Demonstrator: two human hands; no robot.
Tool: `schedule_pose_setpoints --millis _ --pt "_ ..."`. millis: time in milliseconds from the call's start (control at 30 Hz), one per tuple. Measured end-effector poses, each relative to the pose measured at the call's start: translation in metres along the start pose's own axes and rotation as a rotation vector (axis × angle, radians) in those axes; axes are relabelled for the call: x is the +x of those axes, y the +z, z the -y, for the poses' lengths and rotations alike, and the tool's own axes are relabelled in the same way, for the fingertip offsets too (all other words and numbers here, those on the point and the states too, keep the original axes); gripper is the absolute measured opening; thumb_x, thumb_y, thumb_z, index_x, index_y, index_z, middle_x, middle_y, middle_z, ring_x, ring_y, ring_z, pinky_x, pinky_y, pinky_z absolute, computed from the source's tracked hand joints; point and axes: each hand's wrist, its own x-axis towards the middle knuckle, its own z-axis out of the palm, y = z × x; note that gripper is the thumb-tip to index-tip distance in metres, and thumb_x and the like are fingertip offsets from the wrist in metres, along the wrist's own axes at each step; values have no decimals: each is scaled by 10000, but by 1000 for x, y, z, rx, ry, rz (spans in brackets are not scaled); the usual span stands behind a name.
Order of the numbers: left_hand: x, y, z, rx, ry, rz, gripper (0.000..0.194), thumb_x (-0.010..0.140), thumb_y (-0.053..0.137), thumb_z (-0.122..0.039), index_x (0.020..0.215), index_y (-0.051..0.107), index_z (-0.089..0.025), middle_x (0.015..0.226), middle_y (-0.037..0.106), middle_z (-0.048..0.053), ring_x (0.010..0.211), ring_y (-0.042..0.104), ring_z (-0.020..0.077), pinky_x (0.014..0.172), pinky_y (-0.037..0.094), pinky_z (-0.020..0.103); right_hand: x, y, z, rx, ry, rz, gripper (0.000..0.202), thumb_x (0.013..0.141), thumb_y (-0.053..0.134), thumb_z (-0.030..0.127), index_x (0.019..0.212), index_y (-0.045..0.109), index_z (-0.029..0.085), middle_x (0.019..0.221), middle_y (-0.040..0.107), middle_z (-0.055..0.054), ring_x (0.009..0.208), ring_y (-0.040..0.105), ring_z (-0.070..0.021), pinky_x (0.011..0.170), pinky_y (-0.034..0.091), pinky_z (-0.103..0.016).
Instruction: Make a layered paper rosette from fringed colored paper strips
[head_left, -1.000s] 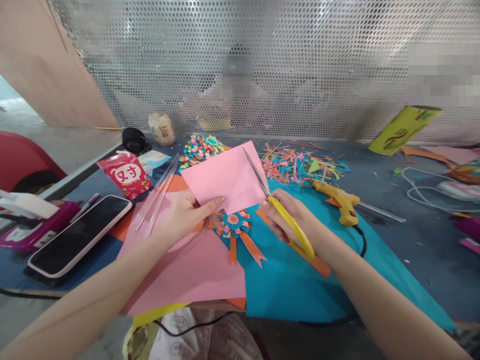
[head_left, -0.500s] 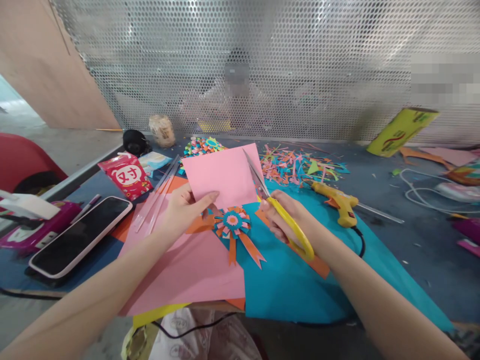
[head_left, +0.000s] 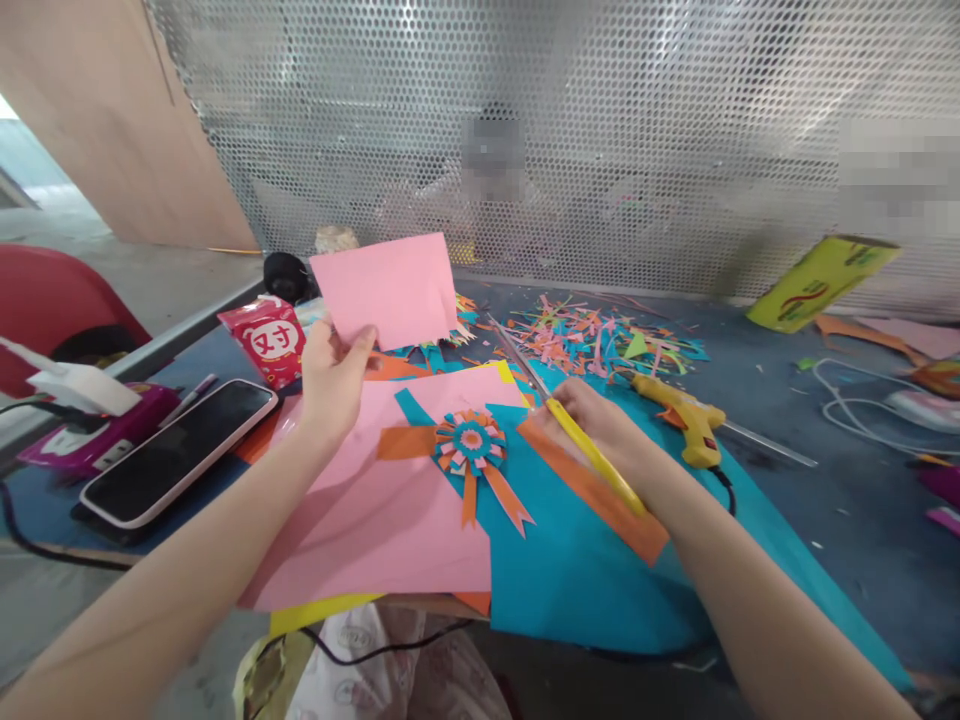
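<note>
Between the thumb and fingers of my left hand (head_left: 337, 370) is a piece of pink paper (head_left: 386, 290), raised above the table's left half. My right hand (head_left: 592, 420) grips a pair of yellow-handled scissors (head_left: 559, 405), blades pointing up and away to the left, apart from the paper. Below and between the hands lies a paper rosette (head_left: 471, 440) in orange, pink and blue with two orange tails. It rests across a large pink sheet (head_left: 375, 520) and a blue sheet (head_left: 562, 590). An orange strip (head_left: 630, 525) lies under the scissors' handles.
A yellow glue gun (head_left: 694, 425) lies right of my right hand. Paper scraps (head_left: 600, 335) are heaped at the back. A phone (head_left: 180, 450), a red packet (head_left: 270, 340) and a purple power strip (head_left: 112, 440) sit at left. A perforated metal panel (head_left: 637, 120) stands behind.
My left hand has carried the pink paper left and up, away from the scissors. The scissors have left the paper's right side and remain in my right hand.
</note>
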Motion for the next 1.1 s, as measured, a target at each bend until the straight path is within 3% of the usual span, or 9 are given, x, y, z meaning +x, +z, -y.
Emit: schedule_pose_setpoints --millis 400,667,1100 --pt "0 -2 -6 98 66 49 291 664 704 -220 896 529 -223 813 587 -7 594 520 95 479 448 207 2 -4 7 -35 40 -3 544 621 560 732 728 349 243 633 397 51 571 382 -116 522 319 -277" --pt "-2 -3 -7 180 112 73 303 708 662 -191 991 561 -224 631 581 -45 488 500 97 493 400 234 -3 -5 10 -66 25 67 512 637 596 690 730 395 228 649 473 33 561 399 -110 507 330 -264" --pt "-6 -2 -7 304 140 86 303 717 666 -208 1004 569 -223 665 605 -30 604 576 134 555 426 247 -5 -6 19 -95 53 124 395 703 608 566 746 414 225 672 501 13 584 441 -127 527 336 -267"
